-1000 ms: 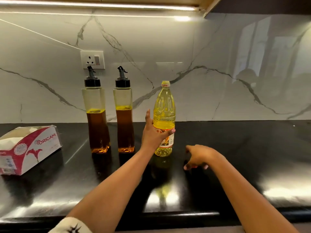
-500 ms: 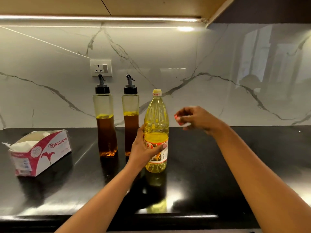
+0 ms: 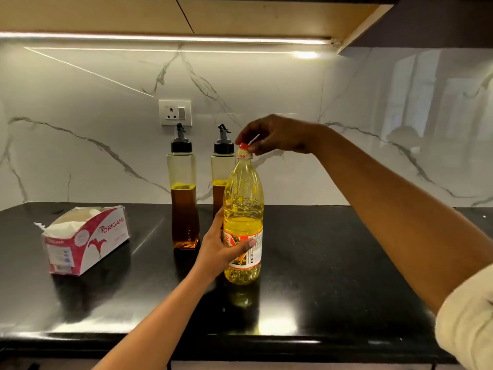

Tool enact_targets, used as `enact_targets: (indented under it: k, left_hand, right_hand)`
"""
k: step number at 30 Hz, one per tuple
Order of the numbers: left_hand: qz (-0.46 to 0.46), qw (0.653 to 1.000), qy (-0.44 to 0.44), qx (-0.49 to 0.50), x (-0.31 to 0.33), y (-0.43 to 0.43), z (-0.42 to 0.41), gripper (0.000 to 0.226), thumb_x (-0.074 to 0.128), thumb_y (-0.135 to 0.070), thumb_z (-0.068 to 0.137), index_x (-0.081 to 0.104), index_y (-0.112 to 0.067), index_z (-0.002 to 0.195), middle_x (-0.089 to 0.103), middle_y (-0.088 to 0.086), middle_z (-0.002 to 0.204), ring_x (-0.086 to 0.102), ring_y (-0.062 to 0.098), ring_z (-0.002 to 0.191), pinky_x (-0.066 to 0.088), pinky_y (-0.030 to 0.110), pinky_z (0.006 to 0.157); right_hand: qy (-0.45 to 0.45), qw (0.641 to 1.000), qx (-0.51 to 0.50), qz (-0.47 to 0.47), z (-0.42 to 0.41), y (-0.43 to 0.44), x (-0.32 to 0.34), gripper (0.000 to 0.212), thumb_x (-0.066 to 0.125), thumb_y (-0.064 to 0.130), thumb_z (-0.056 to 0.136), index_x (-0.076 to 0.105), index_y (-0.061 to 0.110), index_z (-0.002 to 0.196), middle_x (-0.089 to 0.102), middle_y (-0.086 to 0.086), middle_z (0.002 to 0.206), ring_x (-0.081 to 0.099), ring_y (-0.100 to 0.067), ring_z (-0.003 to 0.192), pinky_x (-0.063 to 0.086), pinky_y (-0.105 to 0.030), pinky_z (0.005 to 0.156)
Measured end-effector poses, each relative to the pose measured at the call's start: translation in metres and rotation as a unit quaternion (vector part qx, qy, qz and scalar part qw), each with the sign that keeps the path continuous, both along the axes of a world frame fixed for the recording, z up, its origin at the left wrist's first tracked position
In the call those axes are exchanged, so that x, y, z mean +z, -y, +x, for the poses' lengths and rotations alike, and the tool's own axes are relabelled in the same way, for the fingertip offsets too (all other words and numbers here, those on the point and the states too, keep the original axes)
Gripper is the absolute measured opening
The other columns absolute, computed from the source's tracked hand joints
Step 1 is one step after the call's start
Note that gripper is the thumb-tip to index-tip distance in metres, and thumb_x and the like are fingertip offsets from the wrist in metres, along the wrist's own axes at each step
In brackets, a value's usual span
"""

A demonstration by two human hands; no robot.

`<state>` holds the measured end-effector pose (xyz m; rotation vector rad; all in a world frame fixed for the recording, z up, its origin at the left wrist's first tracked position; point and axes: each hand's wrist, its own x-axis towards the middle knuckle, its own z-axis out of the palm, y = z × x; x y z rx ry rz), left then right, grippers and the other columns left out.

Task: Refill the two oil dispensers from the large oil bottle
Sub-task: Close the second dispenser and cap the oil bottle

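Left grip (image 3: 221, 249): wrapped round the oil bottle (image 3: 244, 198), steadying it upright.
Right grip (image 3: 274, 136): pinched the red cap (image 3: 243, 146), likely to unscrew it.

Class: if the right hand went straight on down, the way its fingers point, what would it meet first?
The red cap of the large oil bottle; the right hand seems to be pinching it.

Warm under-cabinet strip light (image 3: 165, 38), glare on glossy countertop (image 3: 333, 263), wide-angle edge bending.
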<state>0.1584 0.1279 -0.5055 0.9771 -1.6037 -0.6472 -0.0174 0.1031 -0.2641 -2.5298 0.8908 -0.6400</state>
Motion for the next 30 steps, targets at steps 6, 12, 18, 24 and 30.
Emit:
enact_targets:
  k: [6,12,18,24,30]
  left_hand:
    - [-0.006,1.0,-0.006,-0.005,0.001,0.0,-0.003,0.083,0.084,-0.057,0.058,0.036,-0.053,0.127,0.06,-0.037,0.112,0.06,-0.012,0.103,0.047,0.003,0.072]
    - [-0.007,1.0,-0.008,0.007,-0.002,0.002,-0.006,0.083,0.079,-0.055,0.057,0.035,-0.051,0.127,0.059,-0.037,0.111,0.059,-0.014,0.102,0.046,0.002,0.072]
    - [-0.002,1.0,-0.008,0.016,-0.004,0.003,-0.004,0.077,0.081,-0.048,0.063,0.036,-0.052,0.125,0.06,-0.026,0.115,0.059,-0.013,0.102,0.048,0.007,0.074]
    - [-0.015,1.0,-0.001,0.027,-0.004,0.0,-0.008,0.085,0.078,-0.049,0.062,0.031,-0.045,0.132,0.056,-0.024,0.117,0.056,-0.018,0.102,0.045,0.0,0.072]
    - [-0.027,0.998,0.009,0.054,-0.004,-0.004,-0.011,0.092,0.075,-0.052,0.063,0.029,-0.034,0.141,0.052,-0.022,0.124,0.055,-0.005,0.108,0.042,0.008,0.085]
  right_hand:
    - [-0.099,0.995,-0.001,0.0,0.006,-0.002,0.019,0.03,0.06,0.002,0.088,0.064,0.024,0.107,0.066,0.012,0.104,0.063,-0.001,0.093,0.051,-0.013,0.073]
    - [-0.155,0.982,-0.088,-0.07,0.02,-0.002,0.024,0.024,0.066,0.028,0.084,0.068,0.01,0.099,0.071,-0.006,0.09,0.067,-0.005,0.069,0.053,-0.016,0.063]
    - [-0.218,0.954,-0.149,-0.144,0.035,-0.007,0.02,0.039,0.061,0.042,0.086,0.065,0.004,0.091,0.065,-0.004,0.072,0.062,-0.009,0.054,0.048,-0.017,0.052]
    - [-0.176,0.962,-0.184,-0.095,0.038,-0.013,0.02,0.036,0.066,0.035,0.084,0.063,-0.001,0.088,0.063,-0.008,0.072,0.061,-0.015,0.058,0.054,-0.021,0.052]
    - [-0.146,0.952,-0.258,-0.078,0.055,-0.013,0.014,0.033,0.067,0.029,0.085,0.052,0.003,0.072,0.057,-0.008,0.069,0.055,-0.015,0.051,0.05,-0.019,0.039]
